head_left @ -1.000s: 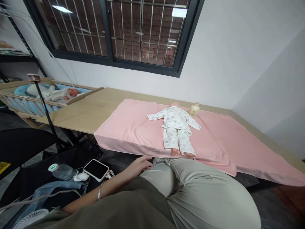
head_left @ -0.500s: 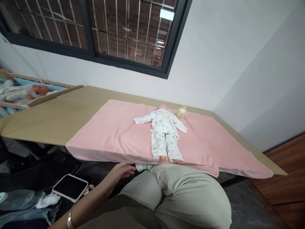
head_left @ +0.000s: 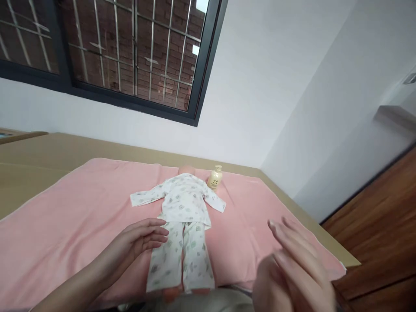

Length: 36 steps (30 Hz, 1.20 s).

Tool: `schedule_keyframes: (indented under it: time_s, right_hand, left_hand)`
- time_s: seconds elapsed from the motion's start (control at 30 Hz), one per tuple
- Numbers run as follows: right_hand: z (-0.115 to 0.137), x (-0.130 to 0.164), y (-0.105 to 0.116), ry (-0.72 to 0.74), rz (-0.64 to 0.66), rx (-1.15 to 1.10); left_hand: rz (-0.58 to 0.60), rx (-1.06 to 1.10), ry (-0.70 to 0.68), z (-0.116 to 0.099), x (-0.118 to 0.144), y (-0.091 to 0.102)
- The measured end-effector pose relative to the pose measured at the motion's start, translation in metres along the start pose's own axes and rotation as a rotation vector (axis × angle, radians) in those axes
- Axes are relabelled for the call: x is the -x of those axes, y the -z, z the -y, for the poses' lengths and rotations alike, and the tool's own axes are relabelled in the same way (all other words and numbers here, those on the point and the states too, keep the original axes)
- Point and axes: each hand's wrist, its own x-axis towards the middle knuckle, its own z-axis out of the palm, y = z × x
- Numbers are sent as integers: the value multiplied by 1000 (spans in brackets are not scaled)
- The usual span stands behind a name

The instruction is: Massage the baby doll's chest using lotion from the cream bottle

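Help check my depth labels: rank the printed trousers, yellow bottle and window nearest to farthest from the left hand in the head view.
1. Printed trousers: just right of the left hand.
2. Yellow bottle: farther back, right.
3. Window: behind, upper left.

Loads of room by the table [head_left: 29, 182]'s right edge, but a bottle [head_left: 214, 180] near the back edge crowds the baby doll [head_left: 186, 203].

The white wall [head_left: 247, 86] is softly lit, while bright rectangular glare [head_left: 195, 50] is caught in the barred window [head_left: 126, 52]. The right hand [head_left: 297, 271] is blurred, and the outer edges are stretched.
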Motion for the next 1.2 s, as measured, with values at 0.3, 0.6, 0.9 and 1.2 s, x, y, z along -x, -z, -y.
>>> schedule_keyframes:
  time_s: [0.3,0.6,0.9,1.2]
  right_hand:
    - [-209,22,-179,-492,95,18]
    - [-251,-8,-255,-490,711,309]
    - [-253,-24,-245,-631,861,135]
    - [-115,-10,-256,-620,427,-233]
  left_hand:
    - [-18,205,-88,-35,-124,-103]
    - [-41,489,-24,-55,-276,-148]
    - [79,439,35,-59,-303,-157]
    - [352,446,-102,-72,-197,-119]
